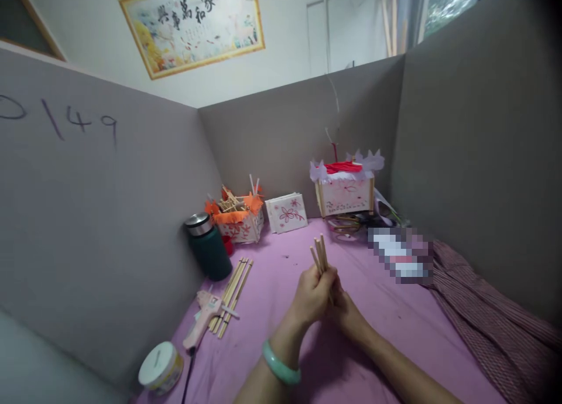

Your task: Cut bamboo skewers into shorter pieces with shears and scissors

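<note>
My left hand (pixel 311 298), with a green bangle (pixel 280 366) on its wrist, is closed around a small bunch of thin wooden sticks (pixel 319 253) that point up and away from me. My right hand (pixel 346 313) lies just behind and below it, fingers pressed against the lower ends of the same sticks. Both hands hover over the pink cloth (pixel 395 328) near the middle of the table.
More wooden sticks (pixel 232 295) and a pink glue gun (pixel 202 317) lie at the left, beside a dark green flask (pixel 208 247) and a white tape roll (pixel 161 367). Paper lantern boxes (pixel 346 190) (pixel 239 216) and flowered paper panels (pixel 287 213) stand at the back. Grey cardboard walls (pixel 96 216) enclose the table.
</note>
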Demonstrator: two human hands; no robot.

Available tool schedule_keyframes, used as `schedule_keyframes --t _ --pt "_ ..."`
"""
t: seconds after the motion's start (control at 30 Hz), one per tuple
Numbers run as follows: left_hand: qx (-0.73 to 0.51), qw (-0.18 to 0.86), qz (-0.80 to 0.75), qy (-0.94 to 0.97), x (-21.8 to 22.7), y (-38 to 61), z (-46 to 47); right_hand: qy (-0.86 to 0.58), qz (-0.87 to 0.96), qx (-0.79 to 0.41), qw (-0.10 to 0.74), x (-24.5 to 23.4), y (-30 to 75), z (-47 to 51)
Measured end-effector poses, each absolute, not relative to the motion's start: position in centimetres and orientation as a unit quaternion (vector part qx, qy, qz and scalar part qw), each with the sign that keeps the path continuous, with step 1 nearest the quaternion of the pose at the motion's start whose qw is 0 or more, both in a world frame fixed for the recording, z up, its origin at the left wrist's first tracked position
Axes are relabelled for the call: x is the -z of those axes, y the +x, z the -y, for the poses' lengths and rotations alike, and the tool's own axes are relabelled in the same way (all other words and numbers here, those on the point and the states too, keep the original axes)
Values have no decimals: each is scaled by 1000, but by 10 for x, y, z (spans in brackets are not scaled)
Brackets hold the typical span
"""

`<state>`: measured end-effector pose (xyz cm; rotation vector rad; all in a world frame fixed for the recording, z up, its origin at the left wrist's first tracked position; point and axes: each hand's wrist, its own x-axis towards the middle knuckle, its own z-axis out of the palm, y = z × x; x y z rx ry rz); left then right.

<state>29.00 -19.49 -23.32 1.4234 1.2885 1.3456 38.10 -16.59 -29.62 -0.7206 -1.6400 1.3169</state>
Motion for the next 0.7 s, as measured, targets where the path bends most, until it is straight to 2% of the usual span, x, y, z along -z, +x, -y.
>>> schedule_keyframes --t 0.1,0.3,0.53,0.7 --pt "-544 375 -488 570 234 285 193 -270 692 -532 406 307 385 162" --pt "-460 333 -503 652 261 273 190 -287 715 -509 383 328 388 153" --pt "-478 469 -457 585 257 261 190 -223 707 -542 395 321 383 153" --pt "-551 555 -443 439 263 267 189 -238 631 -629 387 317 382 154"
